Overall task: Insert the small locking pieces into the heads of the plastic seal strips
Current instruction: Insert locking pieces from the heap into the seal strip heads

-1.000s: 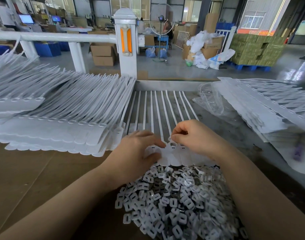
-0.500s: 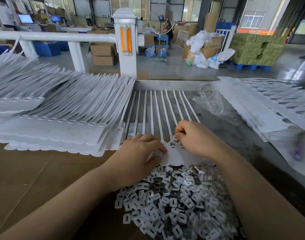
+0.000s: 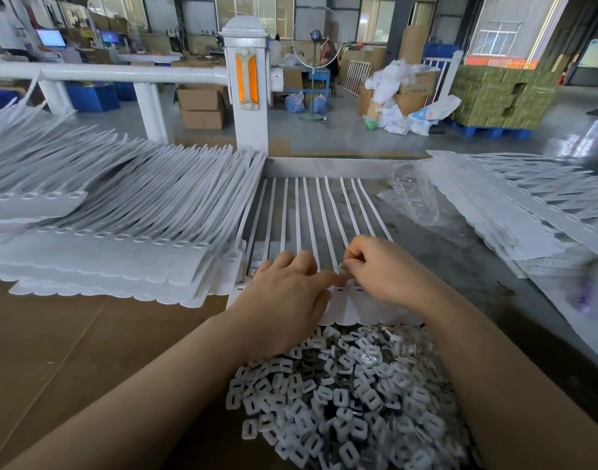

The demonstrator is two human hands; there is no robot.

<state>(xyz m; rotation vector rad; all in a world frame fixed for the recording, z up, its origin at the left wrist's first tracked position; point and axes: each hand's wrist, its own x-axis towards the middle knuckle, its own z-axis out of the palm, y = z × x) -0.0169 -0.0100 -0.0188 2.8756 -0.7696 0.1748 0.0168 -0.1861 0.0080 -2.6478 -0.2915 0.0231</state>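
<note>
A joined row of white plastic seal strips [image 3: 345, 308] lies in front of me, heads toward me and tails [image 3: 311, 212] running away. My left hand [image 3: 287, 300] rests on the left heads, fingers reaching right. My right hand [image 3: 382, 269] pinches a small locking piece [image 3: 341, 268] at the top of one head, fingertips nearly meeting my left fingers. A heap of small white locking pieces [image 3: 345, 398] lies between my forearms, close to me.
Large stacks of white seal strips lie at the left [image 3: 121, 239] and at the right [image 3: 514, 212]. A crumpled clear plastic bag [image 3: 413, 195] sits behind the right hand. Brown cardboard [image 3: 70, 351] covers the table's left. A white railing post [image 3: 246, 89] stands beyond.
My right hand has shifted slightly left and up along the heads with a locking piece pinched. My left hand has slid right, so its fingers are close to the right fingertips.
</note>
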